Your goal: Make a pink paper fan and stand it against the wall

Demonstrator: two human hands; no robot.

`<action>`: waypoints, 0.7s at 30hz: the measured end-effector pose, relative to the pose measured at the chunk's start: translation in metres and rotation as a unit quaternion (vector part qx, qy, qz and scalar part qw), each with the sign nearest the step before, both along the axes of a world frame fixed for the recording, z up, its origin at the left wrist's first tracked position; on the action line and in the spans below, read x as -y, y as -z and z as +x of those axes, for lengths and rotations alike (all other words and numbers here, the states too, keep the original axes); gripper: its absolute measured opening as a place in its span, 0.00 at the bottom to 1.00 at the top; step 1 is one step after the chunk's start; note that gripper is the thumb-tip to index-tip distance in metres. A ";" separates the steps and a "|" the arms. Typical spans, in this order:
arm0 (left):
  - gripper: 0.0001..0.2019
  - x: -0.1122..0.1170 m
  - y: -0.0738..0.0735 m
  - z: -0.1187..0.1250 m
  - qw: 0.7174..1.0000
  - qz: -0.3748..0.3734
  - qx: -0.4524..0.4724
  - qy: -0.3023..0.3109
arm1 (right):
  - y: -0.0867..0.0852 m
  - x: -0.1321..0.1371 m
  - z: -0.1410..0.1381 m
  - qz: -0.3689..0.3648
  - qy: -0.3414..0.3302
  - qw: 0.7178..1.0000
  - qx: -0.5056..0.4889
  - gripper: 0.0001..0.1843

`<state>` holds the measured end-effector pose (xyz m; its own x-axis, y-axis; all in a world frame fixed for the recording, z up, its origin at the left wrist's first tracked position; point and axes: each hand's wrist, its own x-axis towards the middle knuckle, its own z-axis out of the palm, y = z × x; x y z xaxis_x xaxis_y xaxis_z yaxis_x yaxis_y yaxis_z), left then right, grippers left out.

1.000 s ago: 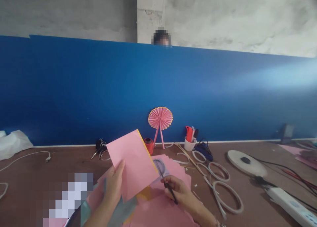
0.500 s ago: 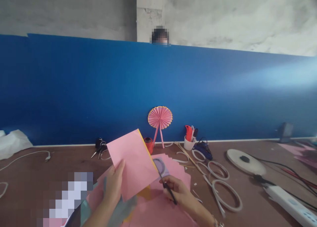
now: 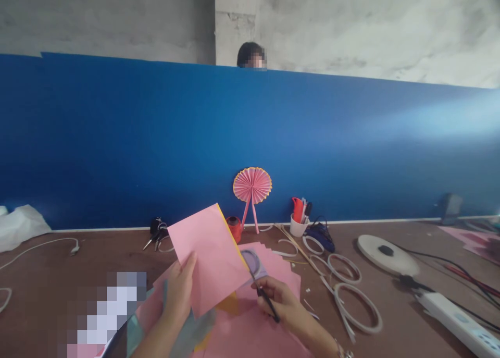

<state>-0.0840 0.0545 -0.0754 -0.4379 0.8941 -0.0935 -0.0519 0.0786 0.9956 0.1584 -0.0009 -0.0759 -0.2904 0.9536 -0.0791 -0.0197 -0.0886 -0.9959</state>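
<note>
My left hand (image 3: pixel 182 285) grips a pink paper sheet (image 3: pixel 213 261) near its lower left edge, thumb on top. A narrow yellow strip runs along the sheet's right edge. In my right hand (image 3: pixel 283 300) is a pair of scissors with black handles (image 3: pixel 269 306); the blades meet the sheet's right corner by the yellow edge. Beneath both hands lie more pink sheets (image 3: pixel 250 332), with yellow and grey-green paper among them. A round pleated pink paper fan (image 3: pixel 252 185) with a yellow rim and two pink sticks leans against the blue partition.
Behind the table stands a blue partition (image 3: pixel 156 139), with a person's head (image 3: pixel 250 54) above it. Keys (image 3: pixel 156 235), a red round container (image 3: pixel 233 229), a white pen cup (image 3: pixel 299 225), coiled white strips (image 3: pixel 359 308), a white disc (image 3: pixel 386 255) and a power strip (image 3: pixel 461 321) lie around.
The sheet, scissors and both hands look almost still. The person's head beyond the partition has shifted slightly left.
</note>
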 end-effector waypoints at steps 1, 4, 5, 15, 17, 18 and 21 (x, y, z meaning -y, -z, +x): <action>0.22 0.001 -0.001 0.000 1.000 -0.002 0.004 0.001 | -0.001 0.000 0.000 -0.001 0.002 1.000 0.000 0.19; 0.20 0.003 -0.006 0.002 1.000 -0.009 0.006 0.001 | 0.000 0.000 -0.001 -0.003 0.007 1.000 -0.003 0.19; 0.20 0.003 -0.007 0.003 1.000 -0.011 0.004 -0.001 | 0.001 0.000 -0.001 -0.003 0.005 1.000 -0.004 0.19; 0.19 0.004 -0.006 0.005 0.999 -0.003 0.032 0.001 | 0.004 -0.001 0.001 -0.004 -0.005 1.000 -0.002 0.18; 0.19 0.005 -0.008 0.006 1.000 -0.005 0.027 -0.003 | 0.004 -0.001 0.000 -0.011 -0.002 1.000 -0.010 0.18; 0.19 0.005 -0.009 0.007 1.000 -0.005 0.028 -0.002 | 0.004 -0.002 0.000 -0.010 -0.001 1.000 -0.015 0.19; 0.19 0.006 -0.012 0.007 1.000 -0.010 0.023 0.003 | 0.005 -0.002 0.000 0.002 -0.002 1.000 -0.020 0.18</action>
